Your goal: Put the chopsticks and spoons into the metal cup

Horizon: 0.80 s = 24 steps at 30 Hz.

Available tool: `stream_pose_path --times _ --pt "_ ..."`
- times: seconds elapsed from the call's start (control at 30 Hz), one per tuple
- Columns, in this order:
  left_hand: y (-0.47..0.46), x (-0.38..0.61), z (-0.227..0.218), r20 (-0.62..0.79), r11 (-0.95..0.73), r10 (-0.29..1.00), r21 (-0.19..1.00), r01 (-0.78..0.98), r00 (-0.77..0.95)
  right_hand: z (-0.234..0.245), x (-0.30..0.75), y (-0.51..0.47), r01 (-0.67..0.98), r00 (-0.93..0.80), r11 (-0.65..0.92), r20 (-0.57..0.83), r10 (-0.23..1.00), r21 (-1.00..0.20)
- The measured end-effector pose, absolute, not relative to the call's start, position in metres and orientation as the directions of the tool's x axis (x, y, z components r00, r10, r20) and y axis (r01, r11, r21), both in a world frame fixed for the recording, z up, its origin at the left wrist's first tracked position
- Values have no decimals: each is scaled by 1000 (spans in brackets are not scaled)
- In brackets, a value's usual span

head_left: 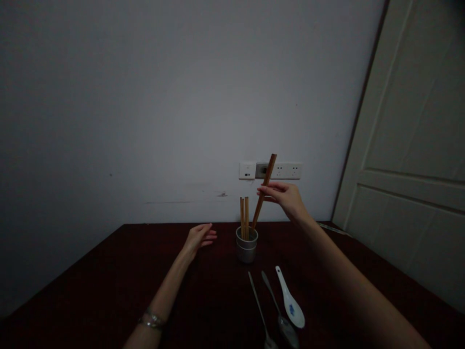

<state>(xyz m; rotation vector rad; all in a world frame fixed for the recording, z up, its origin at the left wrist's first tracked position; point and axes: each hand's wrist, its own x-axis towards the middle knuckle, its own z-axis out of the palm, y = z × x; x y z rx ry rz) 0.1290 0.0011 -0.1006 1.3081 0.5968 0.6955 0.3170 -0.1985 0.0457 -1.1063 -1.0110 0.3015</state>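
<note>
Between its thumb and fingers, my right hand pinches a pair of chopsticks, tilted with the lower ends at the rim of a grey metal cup. Whether those ends are inside the cup is hard to tell. Other chopsticks stand upright in the cup. To the left of the cup, my left hand hovers near the table with its fingers apart, holding nothing. In front of the cup lie a white ceramic spoon with a blue mark, a metal spoon and another thin-handled metal utensil.
The dark red table meets a pale wall at the back. Wall sockets sit behind the chopsticks. A pale panelled door stands on the right.
</note>
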Motion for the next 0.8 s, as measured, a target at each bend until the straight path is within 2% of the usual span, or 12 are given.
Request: stream_pose_path --times 0.17,0.23,0.33,0.43,0.6,0.8 --pt "35 127 -155 -188 262 823 963 -65 536 47 346 -169 278 616 449 517 595 -849" --pt "44 125 -166 -220 304 868 944 -126 445 36 353 -157 243 631 432 480 610 -868" --pt "52 123 -174 -204 316 903 911 -263 378 11 360 -143 183 653 406 420 631 -895" --pt "53 123 -177 -179 294 921 902 -315 346 -14 365 -135 133 676 385 368 638 -913" --pt "49 126 -183 -70 159 952 944 -288 297 -46 371 -127 88 690 333 299 659 -939" --pt "45 125 -182 -29 114 955 955 -274 295 -73 374 -122 78 693 284 256 674 -956"
